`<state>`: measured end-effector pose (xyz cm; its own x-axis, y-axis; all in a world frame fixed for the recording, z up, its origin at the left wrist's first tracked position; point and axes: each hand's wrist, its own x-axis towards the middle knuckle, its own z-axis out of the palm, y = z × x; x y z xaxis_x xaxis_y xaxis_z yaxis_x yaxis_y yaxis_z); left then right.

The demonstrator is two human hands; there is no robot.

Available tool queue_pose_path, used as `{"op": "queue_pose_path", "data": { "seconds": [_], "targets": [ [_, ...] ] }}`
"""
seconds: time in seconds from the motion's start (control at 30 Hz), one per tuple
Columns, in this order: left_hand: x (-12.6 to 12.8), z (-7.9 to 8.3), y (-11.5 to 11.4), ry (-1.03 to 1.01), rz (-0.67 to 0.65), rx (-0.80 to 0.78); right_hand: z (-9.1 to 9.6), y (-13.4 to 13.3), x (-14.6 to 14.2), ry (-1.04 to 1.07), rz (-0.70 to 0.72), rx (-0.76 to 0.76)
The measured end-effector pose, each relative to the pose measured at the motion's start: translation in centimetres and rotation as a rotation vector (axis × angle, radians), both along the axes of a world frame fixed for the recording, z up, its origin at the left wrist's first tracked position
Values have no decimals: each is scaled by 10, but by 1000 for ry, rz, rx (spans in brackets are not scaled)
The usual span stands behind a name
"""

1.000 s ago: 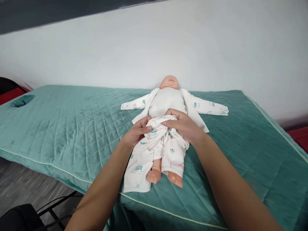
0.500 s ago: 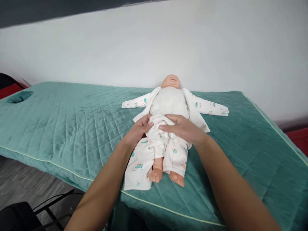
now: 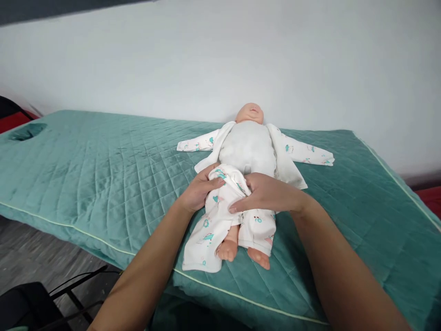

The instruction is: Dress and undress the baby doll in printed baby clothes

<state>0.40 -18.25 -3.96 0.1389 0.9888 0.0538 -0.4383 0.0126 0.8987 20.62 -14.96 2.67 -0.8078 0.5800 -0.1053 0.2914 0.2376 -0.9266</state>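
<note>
Patterned white trousers (image 3: 210,220) are lying bunched around the hips and legs of a doll (image 3: 246,145), which is resting on its back near the end of a bed (image 3: 113,193). The left hand (image 3: 200,188) is pinching the gathered cloth near the waist, thumb on top; the right hand (image 3: 268,193) is gripping it from the other side, so both are clamped on the trousers. The right hand and wrist are covering part of the doll's thigh. One foot (image 3: 259,258) is poking out of the right-side hem; the other (image 3: 227,250) is lying beside the flattened left-side leg — whether it is inside, I cannot tell. An open jacket (image 3: 291,171) is spreading around the torso, its flaps lying close to both hands. Beyond the head, a pale wall (image 3: 206,59) is rising behind the bed — and a black object (image 3: 27,305) is standing low at the near left.
</note>
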Motion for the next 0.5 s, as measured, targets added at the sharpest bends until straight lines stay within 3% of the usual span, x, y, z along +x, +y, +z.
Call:
{"op": "queue_pose_path", "data": {
  "seconds": [0.1, 0.27, 0.37, 0.5],
  "targets": [
    [1, -1, -2, 72, -17, 34, -5, -2, -1, 65, -141, -47],
    [0, 5, -8, 206, -174, 134, -19, 5, -1, 400, -464, -324],
    [-2, 7, -11, 260, -224, 114, -22, 8, 0, 454, -493, -388],
    [-2, 3, -13, 257, -195, 32, -20, 6, 0, 371, -450, -271]
  ]
}}
